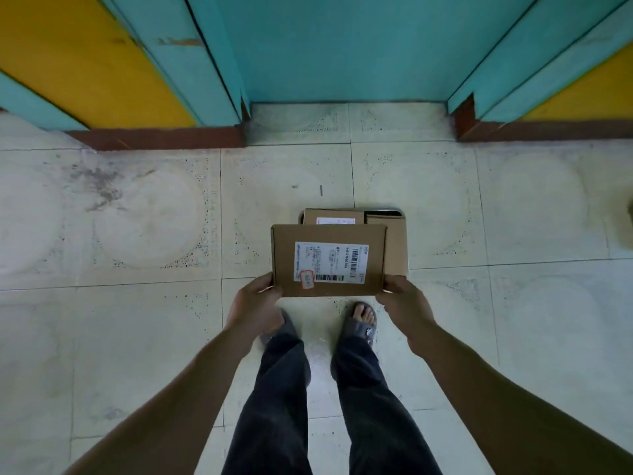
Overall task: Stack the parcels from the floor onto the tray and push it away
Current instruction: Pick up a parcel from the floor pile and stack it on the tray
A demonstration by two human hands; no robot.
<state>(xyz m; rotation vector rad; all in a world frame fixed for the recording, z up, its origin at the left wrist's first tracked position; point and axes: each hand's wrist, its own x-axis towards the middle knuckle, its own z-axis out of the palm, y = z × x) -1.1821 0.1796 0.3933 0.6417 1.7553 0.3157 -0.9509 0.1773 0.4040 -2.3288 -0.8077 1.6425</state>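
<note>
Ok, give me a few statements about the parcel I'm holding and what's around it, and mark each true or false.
1. The left hand and right hand grip the held parcel at its near corners. True.
2. The held parcel is blank on top. False: a white label with barcodes is stuck on its top face.
3. The tray on the floor has other parcels on it. True.
4. The door ahead is red. False: it is teal.
5. The person is barefoot. False: they wear sandals.
</note>
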